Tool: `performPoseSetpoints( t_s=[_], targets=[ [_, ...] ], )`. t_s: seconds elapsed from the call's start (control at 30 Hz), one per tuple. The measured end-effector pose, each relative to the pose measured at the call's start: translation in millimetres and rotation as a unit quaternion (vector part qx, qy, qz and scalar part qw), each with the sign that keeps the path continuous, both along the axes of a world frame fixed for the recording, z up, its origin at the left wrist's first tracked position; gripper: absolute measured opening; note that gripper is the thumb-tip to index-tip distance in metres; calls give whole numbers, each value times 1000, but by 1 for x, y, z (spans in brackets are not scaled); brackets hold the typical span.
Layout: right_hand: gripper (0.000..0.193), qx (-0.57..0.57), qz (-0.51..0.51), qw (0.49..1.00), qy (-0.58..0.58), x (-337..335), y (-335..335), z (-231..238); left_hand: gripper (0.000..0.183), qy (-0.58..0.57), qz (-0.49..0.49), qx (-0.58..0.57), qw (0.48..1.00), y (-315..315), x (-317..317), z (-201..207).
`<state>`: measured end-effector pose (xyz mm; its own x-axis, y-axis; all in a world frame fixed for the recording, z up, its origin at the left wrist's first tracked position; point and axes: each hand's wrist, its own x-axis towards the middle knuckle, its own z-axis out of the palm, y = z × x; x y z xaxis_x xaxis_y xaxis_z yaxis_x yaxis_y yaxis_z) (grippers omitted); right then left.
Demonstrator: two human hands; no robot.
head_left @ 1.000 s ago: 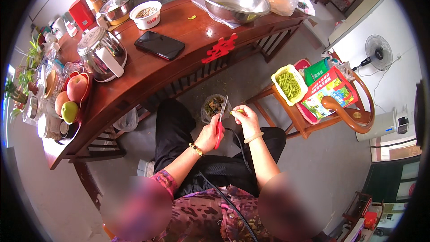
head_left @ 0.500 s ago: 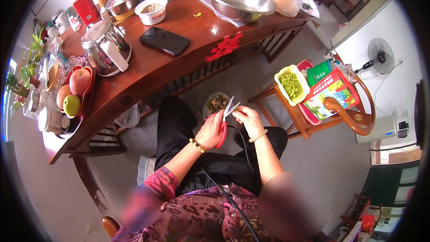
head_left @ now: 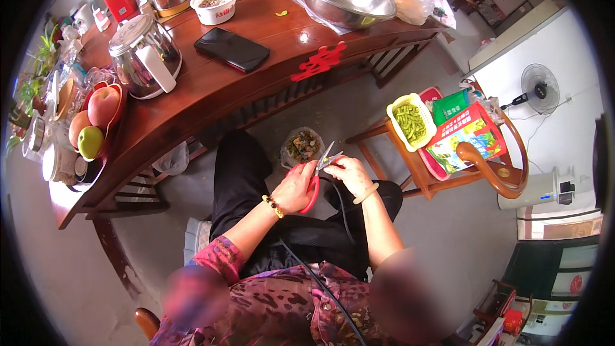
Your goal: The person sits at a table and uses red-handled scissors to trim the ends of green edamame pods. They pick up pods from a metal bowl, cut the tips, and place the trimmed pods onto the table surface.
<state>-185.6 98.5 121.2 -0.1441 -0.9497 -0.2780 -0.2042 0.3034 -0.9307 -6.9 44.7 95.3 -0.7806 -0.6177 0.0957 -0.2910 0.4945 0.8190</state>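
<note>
My left hand (head_left: 292, 191) is closed round the red handles of a pair of scissors (head_left: 325, 157), whose blades are spread and point away from me. Close beside the blades, my right hand (head_left: 351, 175) is pinched at the fingertips; whatever it holds is too small to make out. Both hands are over my lap. Past them on the floor, a clear bag-lined container (head_left: 286, 154) holds food scraps. To the right, a pale yellow basket (head_left: 392, 115) of green pods (head_left: 410, 122) rests on a wooden chair (head_left: 419, 182).
A red-and-green printed bag (head_left: 471, 138) lies on the chair beside the basket. Ahead, a wooden table (head_left: 282, 48) carries a steel basin (head_left: 346, 0), a black phone (head_left: 232, 50), a white tub (head_left: 214, 13), a kettle (head_left: 144, 57) and fruit (head_left: 104, 107). A black cable (head_left: 320, 282) crosses my lap.
The whole view has shifted slightly, so the table and chair sit a little further left. Both hands keep nearly the same pose, the scissors still spread beside my right fingertips.
</note>
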Motion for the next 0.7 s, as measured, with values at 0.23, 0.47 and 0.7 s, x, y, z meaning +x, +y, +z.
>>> performPoseSetpoints(
  t_s=[0.23, 0.47, 0.7],
  targets=[
    [23, -3, 22, 998, 55, -5, -3, -1, 40, -13, -23, 41, 999, -3, -1, 2],
    [21, -41, 47, 995, 76, -10, -6, -8, 29, -65, -48, 32, 996, -7, 2, 2],
    [20, -62, 123, 976, 171, -22, -16, 7, 27, -67, -66, 25, 995, -6, 4, -18]
  ],
)
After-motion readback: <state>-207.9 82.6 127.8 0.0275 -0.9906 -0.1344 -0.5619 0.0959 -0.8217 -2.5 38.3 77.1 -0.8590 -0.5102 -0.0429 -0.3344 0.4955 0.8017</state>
